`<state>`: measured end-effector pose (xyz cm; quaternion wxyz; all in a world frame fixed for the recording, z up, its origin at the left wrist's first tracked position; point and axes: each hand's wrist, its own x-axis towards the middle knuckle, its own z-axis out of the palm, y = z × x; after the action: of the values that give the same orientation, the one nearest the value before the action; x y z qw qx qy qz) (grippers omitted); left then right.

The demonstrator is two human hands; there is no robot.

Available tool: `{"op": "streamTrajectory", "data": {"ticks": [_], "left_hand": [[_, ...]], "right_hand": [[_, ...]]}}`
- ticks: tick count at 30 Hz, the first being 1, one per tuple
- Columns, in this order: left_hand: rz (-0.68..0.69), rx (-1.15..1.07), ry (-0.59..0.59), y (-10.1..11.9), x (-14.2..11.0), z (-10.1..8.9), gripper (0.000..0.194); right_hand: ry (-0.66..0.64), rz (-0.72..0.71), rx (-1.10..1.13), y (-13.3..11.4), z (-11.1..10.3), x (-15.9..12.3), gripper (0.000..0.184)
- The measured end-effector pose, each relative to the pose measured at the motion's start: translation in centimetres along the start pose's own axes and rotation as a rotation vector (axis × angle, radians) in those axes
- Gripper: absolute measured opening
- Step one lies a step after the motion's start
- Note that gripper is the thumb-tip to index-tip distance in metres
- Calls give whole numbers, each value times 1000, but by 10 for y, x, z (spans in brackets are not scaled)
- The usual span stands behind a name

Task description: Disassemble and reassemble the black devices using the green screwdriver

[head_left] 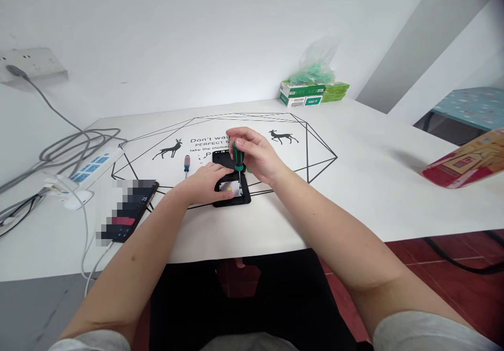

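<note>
My right hand (pixel 258 154) grips a green and black screwdriver (pixel 238 161) by its handle. The shaft points straight down, with its tip at the right side of a silver plate (pixel 235 187) set in a small black rectangular device (pixel 246 198). Holding the device from the left is my left hand (pixel 202 184), its thumb across the near part of the plate. Just behind lies a black cover-like piece (pixel 221 159), partly hidden by my hands. Another screwdriver (pixel 187 163), with a brownish clear and blue handle, lies left of it. Tiny dark bits, perhaps screws (pixel 201 158), lie between.
A phone (pixel 137 209) with a cable lies at the left, near a white power strip (pixel 94 167) and coiled grey cords (pixel 84 141). Green and white boxes (pixel 303 93) under a plastic bag (pixel 317 64) stand against the wall. A red and tan package (pixel 464 162) is at the right edge.
</note>
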<state>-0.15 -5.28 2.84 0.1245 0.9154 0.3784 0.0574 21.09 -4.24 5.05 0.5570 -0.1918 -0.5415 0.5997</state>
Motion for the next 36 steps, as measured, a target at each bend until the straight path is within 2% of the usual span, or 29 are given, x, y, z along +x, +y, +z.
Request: {"op": "streamTrajectory", "data": {"ticks": [5, 9, 13, 17, 23, 30, 36], "left_hand": [[16, -3, 10, -2, 0, 2, 63], [9, 1, 16, -2, 0, 2, 63], [-11, -3, -4, -2, 0, 1, 66], [-39, -6, -32, -3, 1, 1, 70], [-41, -31, -22, -5, 1, 3, 72], [-23, -23, -3, -4, 1, 2, 69], [-38, -31, -3, -2, 0, 2, 68]], "right_hand": [[25, 35, 19, 4, 1, 0, 45], [32, -42, -70, 10, -3, 3, 53], [49, -98, -135, 7, -6, 5, 42], [49, -26, -108, 1, -5, 3, 22], [69, -22, -17, 4, -5, 1, 20], [39, -120, -186, 6, -2, 2, 47], [48, -116, -163, 5, -3, 0, 27]]}}
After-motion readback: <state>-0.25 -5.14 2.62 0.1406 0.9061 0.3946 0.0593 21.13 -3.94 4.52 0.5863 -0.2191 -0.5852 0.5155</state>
